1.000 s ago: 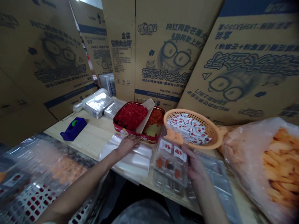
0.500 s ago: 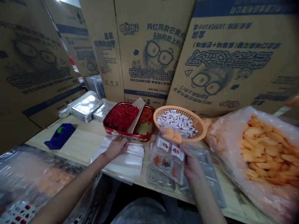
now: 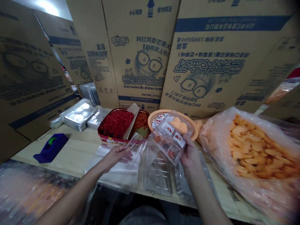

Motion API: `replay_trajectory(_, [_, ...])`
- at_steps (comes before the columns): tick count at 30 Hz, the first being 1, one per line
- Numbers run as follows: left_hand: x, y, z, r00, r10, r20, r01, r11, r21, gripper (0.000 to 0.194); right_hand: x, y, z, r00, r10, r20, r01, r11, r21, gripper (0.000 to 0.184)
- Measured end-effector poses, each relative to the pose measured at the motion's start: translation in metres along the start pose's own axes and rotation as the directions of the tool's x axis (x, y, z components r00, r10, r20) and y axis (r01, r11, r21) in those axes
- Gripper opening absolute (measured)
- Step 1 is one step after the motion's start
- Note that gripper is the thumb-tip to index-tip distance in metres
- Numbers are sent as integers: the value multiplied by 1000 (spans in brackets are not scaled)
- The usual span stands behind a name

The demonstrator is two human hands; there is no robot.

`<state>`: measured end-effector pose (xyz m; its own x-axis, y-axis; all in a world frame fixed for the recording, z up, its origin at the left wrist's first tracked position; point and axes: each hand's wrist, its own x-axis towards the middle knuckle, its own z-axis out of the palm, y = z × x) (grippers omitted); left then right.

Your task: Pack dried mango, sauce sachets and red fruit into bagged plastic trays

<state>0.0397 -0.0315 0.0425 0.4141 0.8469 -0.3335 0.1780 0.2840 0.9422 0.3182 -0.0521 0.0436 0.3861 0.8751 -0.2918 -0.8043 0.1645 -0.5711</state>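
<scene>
"What's over on the left?"

"A blue tape dispenser point(image 3: 50, 148) on the tabletop point(image 3: 77, 150), and behind it a stack of clear trays point(image 3: 79, 115). Farther left and lower there's a plastic-covered heap point(image 3: 42, 190), too blurred to read."

"And next along?"

"A flat pile of film sheets point(image 3: 122, 171), with the left grip point(image 3: 114, 158) above it, pinching a raised piece of clear film point(image 3: 138, 147) between thumb and fingers. Behind stands a red tin point(image 3: 110, 139) with red and orange-red bits, split by a pale divider point(image 3: 131, 122)."

"Where's the filled tray?"

"Right of the film, tilted in the air in front of the orange basket point(image 3: 154, 115). The right grip point(image 3: 189, 152) is closed on the right edge of that filled tray point(image 3: 170, 137)."

"How far along is it?"

"I'd judge the filling mostly done: orange pieces at the top, 2 printed sachets point(image 3: 173, 133) in the middle, small red and dark bits below. I can't tell whether every compartment is full. The film isn't around it, so any wrapping looks undone."

"Far right?"

"A big plastic bag point(image 3: 214, 137) of orange chips point(image 3: 257, 150)."
</scene>
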Motion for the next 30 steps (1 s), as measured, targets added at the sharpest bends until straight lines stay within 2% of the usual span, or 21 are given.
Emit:
replay_trajectory(3, [-2, -14, 11, 1000, 19, 7, -18, 998, -61, 33, 5, 3, 18, 999, -31, 22, 30, 999, 41, 17])
replay_trajectory(6, [-2, -28, 18, 996, 78, -53, -82, 994, -78, 32, 10, 13, 32, 996, -61, 66, 56, 996, 68, 21])
replay_trajectory(9, [-2, -34, 25, 988, 111, -110, -117, 992, -55, 34, 14, 25, 38, 996, -73, 57, 67, 993, 101, 23])
replay_trajectory(13, [-6, -31, 31, 982, 124, -140, -133, 990, -57, 35, 16, 36, 37, 991, -118, 59, 112, 989, 99, 19])
replay_trajectory(19, [-11, -27, 30, 990, 45, -130, -66, 985, -158, 39, 11, 35, 31, 973, -203, 111, 195, 978, 76, 20])
replay_trajectory(25, [-10, -30, 30, 983, -7, -182, -55, 940, -336, 39, 6, 37, 24, 965, -197, 170, 192, 980, 48, 19])
replay_trajectory(30, [-7, -37, 35, 977, -30, -209, -43, 940, -339, 40, 8, 40, 22, 968, -201, 154, 194, 979, 55, 21])
